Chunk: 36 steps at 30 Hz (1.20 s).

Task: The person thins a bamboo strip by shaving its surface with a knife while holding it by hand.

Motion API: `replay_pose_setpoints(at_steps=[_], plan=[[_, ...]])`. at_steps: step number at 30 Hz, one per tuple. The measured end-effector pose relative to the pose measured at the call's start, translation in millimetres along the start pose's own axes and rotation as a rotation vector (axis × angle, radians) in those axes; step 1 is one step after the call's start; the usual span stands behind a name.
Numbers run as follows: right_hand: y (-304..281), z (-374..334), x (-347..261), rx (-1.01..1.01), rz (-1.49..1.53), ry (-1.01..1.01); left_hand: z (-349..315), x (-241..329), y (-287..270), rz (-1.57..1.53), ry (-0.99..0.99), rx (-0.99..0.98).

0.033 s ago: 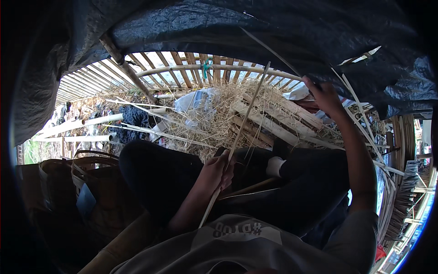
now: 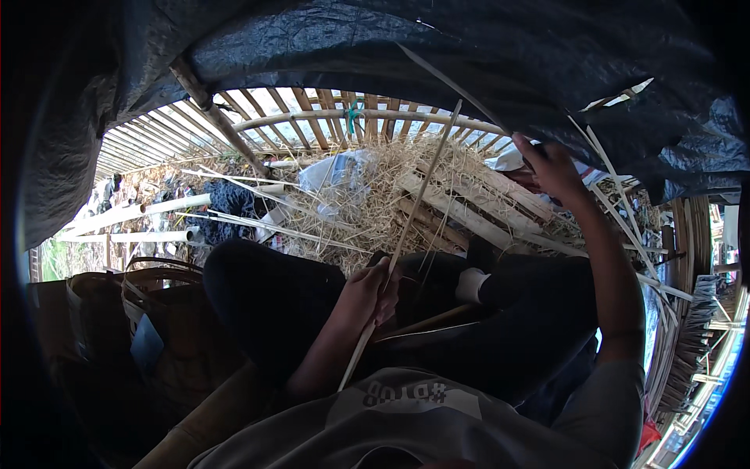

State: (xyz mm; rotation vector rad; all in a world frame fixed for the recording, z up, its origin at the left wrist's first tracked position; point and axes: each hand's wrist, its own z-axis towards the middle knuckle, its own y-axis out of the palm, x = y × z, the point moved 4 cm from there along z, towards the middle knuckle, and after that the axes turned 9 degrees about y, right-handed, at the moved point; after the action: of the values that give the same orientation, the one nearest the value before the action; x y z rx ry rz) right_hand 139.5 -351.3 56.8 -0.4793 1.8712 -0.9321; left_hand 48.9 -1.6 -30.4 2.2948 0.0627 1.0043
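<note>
My left hand (image 2: 366, 295) is closed around a long, thin bamboo strip (image 2: 422, 191), which slants from my shirt up and away to the right. A small dark piece shows at the top of these fingers; I cannot make out what it is. Out to the right and farther off, my right hand (image 2: 556, 173) grips the dark handle of a long-bladed knife (image 2: 457, 87). Its narrow blade points up and to the left, apart from the strip, whose far end lies below it. Parts of the handle are hidden by my fingers.
Shavings (image 2: 391, 180) heap beyond my legs, beside split bamboo pieces (image 2: 461, 209). Pale strips (image 2: 289, 228) lie left of the heap and bamboo poles (image 2: 168, 205) farther left. Woven baskets (image 2: 160, 273) stand at my left. A dark tarp (image 2: 328, 39) hangs over a slatted bamboo fence (image 2: 305, 117).
The knife's blade tip has shifted slightly left and up, and my right hand has turned a little. The bamboo strip's far end has dipped slightly leftward upward; my left hand stays closed on it.
</note>
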Motion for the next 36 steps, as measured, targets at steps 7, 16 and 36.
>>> replay_pose_setpoints(at_steps=[7,16,36], plan=[[78,-75,-75,-0.319,0.032,-0.243,2,-14,2,-0.115,-0.033,-0.087],[138,-53,-73,-0.545,-0.095,-0.477,22,-25,-7,-0.302,-0.162,-0.15],[102,6,-88,-0.425,-0.136,-0.63,1,-19,27,-0.653,-0.009,-0.587]])
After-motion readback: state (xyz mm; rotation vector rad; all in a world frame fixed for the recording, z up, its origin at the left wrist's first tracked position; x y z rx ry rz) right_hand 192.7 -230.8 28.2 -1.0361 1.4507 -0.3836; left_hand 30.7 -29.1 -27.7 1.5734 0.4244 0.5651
